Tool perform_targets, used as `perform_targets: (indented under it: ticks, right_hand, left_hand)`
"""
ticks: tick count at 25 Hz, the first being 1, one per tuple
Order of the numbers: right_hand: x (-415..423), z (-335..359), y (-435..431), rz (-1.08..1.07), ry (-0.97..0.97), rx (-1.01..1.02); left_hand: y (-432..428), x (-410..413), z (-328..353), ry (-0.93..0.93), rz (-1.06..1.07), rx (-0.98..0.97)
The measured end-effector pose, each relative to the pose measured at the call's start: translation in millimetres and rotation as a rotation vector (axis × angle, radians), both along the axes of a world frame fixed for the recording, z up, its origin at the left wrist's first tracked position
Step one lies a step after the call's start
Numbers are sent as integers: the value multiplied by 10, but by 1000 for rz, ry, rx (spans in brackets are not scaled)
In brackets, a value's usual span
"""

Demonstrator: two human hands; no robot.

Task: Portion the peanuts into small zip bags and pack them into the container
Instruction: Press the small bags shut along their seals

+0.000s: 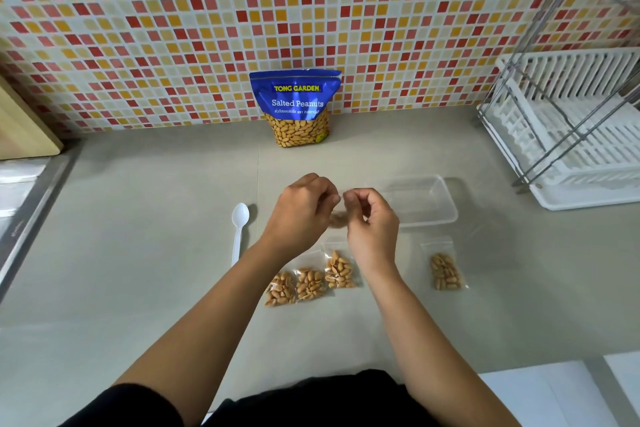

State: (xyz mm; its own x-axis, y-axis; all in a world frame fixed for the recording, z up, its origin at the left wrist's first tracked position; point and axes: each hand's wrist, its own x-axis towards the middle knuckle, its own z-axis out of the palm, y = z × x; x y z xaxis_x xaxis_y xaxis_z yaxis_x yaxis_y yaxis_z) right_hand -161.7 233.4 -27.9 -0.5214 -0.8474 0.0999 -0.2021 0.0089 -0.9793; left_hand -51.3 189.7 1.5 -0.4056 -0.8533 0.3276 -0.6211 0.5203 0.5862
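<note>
A smooth, matt grey countertop (pixel 138 253) meets a wall of small square tiles (pixel 173 28) with a slight sheen. At the far side stands a glossy blue plastic peanut pouch (pixel 296 104) with a clear window. Nearer lie a white plastic spoon (pixel 239 229) and a clear, thin-walled plastic container (pixel 450 211). Four filled zip bags (pixel 310 282) are thin, crinkled clear film. The left hand (pixel 301 211) and right hand (pixel 372 222) pinch a held zip bag (pixel 337 218) of the same film. The dish rack (pixel 571 149) at far right is white plastic and bare metal wire. At far left are a pale wooden board (pixel 24 128) and a dull metal sink rim (pixel 31 204).

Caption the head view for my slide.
Left hand and right hand pinch a peanut zip bag; four filled bags and the clear container lie nearby.
</note>
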Motion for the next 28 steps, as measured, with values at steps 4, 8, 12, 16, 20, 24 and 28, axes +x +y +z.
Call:
perform_targets:
  ticks: [4, 8, 12, 16, 20, 24, 28]
  right_hand:
    - [5, 38, -10, -69, 59, -34]
    - [12, 18, -4, -80, 62, 1]
    - [70, -42, 7, -53, 24, 55]
    - [139, -133, -21, 20, -214, 145]
    - [303, -279, -18, 57, -504, 294]
    - [384, -548, -29, 140, -323, 431]
    - [350, -737, -15, 315, 304, 488]
  left_hand:
    - [18, 18, -12, -74, 5, -125]
    - [10, 120, -60, -193, -14, -254]
    - [11, 216, -140, -218, 19, -267]
    - [29, 398, -272, 66, 120, 281]
    - [338, 599, -554, 424, 165, 944]
    - [562, 651, -709, 447, 388, 962]
    - [699, 630, -891, 193, 529, 796]
